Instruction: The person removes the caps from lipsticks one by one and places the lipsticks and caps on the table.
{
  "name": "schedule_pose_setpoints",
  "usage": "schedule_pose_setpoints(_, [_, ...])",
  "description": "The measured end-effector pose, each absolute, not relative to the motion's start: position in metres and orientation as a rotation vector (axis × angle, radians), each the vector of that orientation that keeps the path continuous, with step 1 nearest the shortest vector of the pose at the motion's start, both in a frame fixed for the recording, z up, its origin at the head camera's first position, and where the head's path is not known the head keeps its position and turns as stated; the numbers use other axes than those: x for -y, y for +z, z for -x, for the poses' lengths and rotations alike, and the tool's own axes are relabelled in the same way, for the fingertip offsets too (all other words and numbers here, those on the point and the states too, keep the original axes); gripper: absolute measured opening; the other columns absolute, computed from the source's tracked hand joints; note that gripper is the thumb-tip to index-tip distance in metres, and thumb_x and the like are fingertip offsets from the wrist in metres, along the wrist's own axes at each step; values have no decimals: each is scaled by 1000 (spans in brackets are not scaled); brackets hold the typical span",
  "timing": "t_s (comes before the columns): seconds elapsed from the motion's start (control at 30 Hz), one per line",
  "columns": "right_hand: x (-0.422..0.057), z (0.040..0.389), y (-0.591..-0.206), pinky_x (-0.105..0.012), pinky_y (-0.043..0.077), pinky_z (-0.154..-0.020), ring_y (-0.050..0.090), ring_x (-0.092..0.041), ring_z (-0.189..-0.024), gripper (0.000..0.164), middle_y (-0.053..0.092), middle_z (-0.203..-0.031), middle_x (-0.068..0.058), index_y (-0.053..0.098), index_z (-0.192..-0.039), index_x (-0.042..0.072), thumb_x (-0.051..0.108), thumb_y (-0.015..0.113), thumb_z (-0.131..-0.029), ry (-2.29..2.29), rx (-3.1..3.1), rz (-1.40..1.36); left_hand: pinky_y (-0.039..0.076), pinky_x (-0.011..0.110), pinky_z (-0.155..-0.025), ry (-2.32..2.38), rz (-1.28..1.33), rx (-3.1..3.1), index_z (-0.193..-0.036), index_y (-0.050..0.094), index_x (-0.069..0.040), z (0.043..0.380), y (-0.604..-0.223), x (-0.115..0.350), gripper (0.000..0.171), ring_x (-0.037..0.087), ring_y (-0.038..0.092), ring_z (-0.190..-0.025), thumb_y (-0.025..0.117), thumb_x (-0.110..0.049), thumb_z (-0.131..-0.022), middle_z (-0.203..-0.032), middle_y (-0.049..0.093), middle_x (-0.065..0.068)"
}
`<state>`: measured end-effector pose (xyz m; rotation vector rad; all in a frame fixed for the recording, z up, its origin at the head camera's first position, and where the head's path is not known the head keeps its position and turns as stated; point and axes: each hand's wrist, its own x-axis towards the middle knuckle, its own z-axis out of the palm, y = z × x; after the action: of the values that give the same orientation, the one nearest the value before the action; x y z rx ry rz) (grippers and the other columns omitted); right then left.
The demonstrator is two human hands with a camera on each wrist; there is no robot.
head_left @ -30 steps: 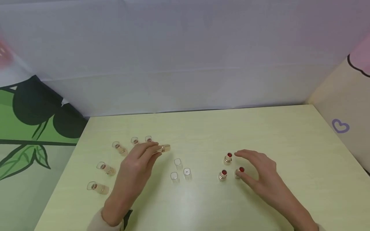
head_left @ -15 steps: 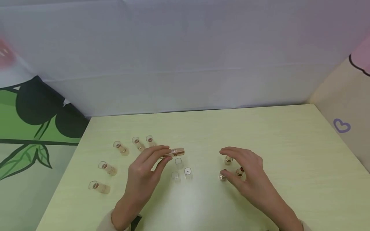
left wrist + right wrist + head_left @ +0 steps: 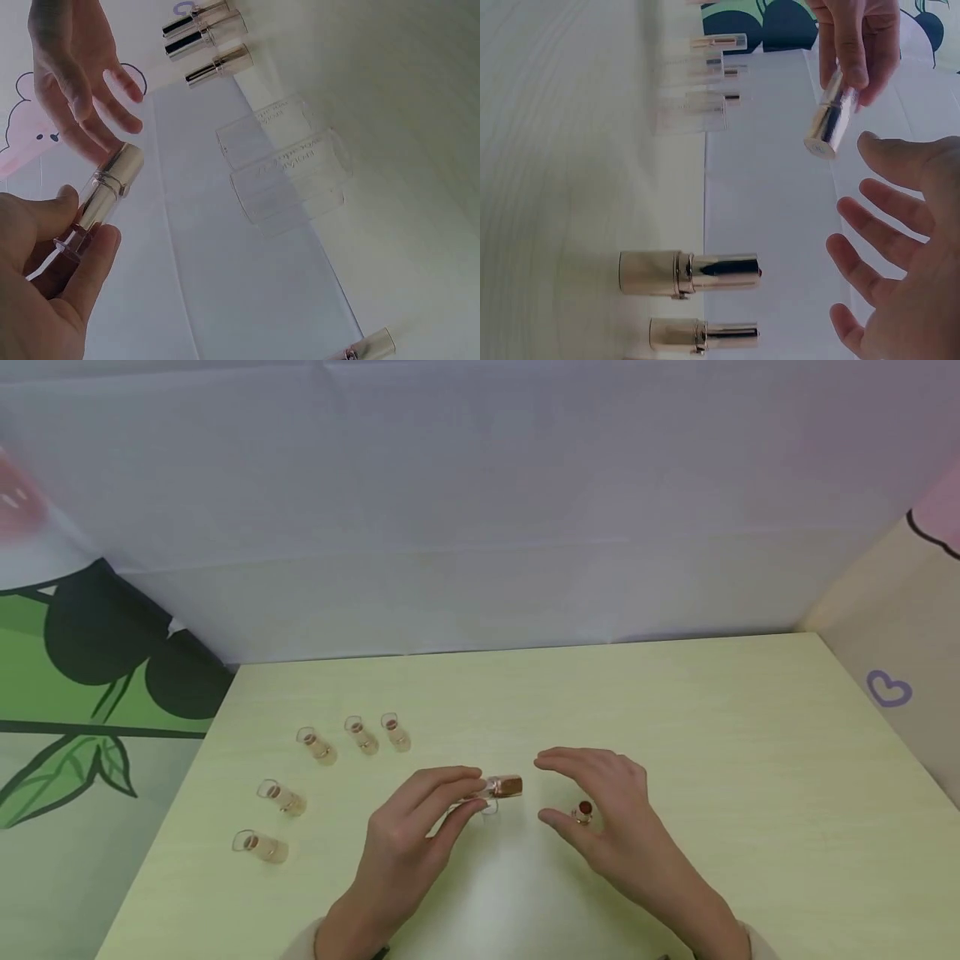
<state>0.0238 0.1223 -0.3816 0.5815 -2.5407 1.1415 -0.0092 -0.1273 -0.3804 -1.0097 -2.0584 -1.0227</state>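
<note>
My left hand (image 3: 420, 831) pinches a lipstick (image 3: 507, 787) between thumb and fingers at its clear cap end; the gold base points right. My right hand (image 3: 618, 814) faces it with spread fingers, holding nothing; in the right wrist view a gap shows between its thumb and that base. Below the right hand stand uncapped gold lipsticks, one with its red tip (image 3: 585, 808) showing in the head view, the others hidden there. The left wrist view shows three of these lipsticks (image 3: 202, 37). Clear empty caps (image 3: 289, 176) stand under the left hand, mostly hidden in the head view.
Several clear-capped lipsticks (image 3: 282, 797) stand in a loose curve on the left of the pale table (image 3: 712, 710). A white sheet (image 3: 480, 527) hangs along the back edge, and a light side wall (image 3: 885, 635) borders the right.
My left hand has carried the lipstick rightward and slightly nearer. The right hand has moved left toward it, passing over the uncapped lipsticks, its fingers still spread.
</note>
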Motion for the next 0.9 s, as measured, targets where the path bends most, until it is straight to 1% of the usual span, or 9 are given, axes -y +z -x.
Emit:
schedule_pose_setpoints(0.1, [-118, -23, -383, -46, 26, -107, 57, -7, -115, 58, 65, -138, 13, 63, -137, 27, 13, 86, -86, 1151, 2543, -598, 59, 18, -94, -1042, 1045, 2019, -108, 78, -5, 7, -381, 123, 14, 20, 75, -97, 75, -14, -97, -108, 76, 7])
schedule_pose_setpoints(0.17, [-115, -23, -384, -46, 26, -107, 57, -6, -113, 58, 66, -136, 14, 63, -136, 28, 13, 87, -85, 1162, 2541, -609, 59, 19, -95, -1058, 1057, 2003, -108, 78, -5, 6, -382, 121, 14, 21, 75, -98, 75, -14, -97, -107, 76, 7])
schedule_pose_setpoints(0.23, [-113, -22, -384, -46, 26, -108, 57, -8, -121, 58, 67, -133, 16, 64, -134, 29, 14, 88, -84, 1167, 2541, -622, 58, 21, -99, -1072, 1069, 1988, -107, 78, -5, 5, -382, 120, 14, 21, 75, -98, 75, -14, -97, -107, 77, 8])
schedule_pose_setpoints(0.33, [-110, -22, -384, -48, 27, -108, 58, -9, -123, 54, 68, -128, 20, 65, -130, 30, 14, 88, -84, 1166, 2538, -644, 58, 22, -101, -1099, 1091, 1969, -107, 77, -4, 2, -383, 118, 14, 22, 75, -98, 75, -13, -97, -106, 77, 10])
schedule_pose_setpoints(0.47, [-108, -22, -383, -50, 28, -107, 58, -9, -118, 47, 69, -112, 25, 67, -125, 31, 15, 87, -85, 1153, 2534, -663, 59, 22, -97, -1122, 1117, 1962, -108, 77, -4, 1, -383, 117, 15, 22, 74, -98, 76, -11, -95, -108, 76, 10])
schedule_pose_setpoints(0.57, [-107, -22, -383, -49, 28, -106, 56, -8, -114, 45, 66, -100, 27, 68, -120, 33, 14, 87, -85, 1153, 2536, -669, 60, 22, -96, -1136, 1125, 1973, -109, 77, -5, 0, -384, 116, 17, 21, 73, -99, 79, -9, -93, -109, 76, 9])
schedule_pose_setpoints(0.63, [-107, -22, -384, -49, 27, -106, 55, -7, -111, 44, 63, -96, 28, 68, -118, 34, 14, 87, -84, 1150, 2536, -669, 59, 22, -95, -1145, 1126, 1984, -110, 77, -5, 0, -384, 116, 19, 20, 73, -99, 80, -7, -91, -110, 76, 9])
schedule_pose_setpoints(0.73, [-106, -23, -385, -49, 28, -106, 55, -6, -108, 42, 59, -91, 27, 69, -115, 34, 14, 88, -84, 1136, 2529, -670, 59, 21, -95, -1155, 1126, 1996, -111, 76, -5, 0, -385, 117, 22, 20, 73, -99, 81, -6, -90, -110, 76, 9])
schedule_pose_setpoints(0.9, [-105, -23, -386, -49, 27, -106, 55, -6, -108, 40, 56, -89, 27, 69, -113, 34, 15, 88, -83, 1137, 2512, -667, 60, 20, -93, -1144, 1126, 2000, -110, 76, -6, 0, -385, 117, 21, 20, 74, -99, 81, -6, -90, -110, 76, 8])
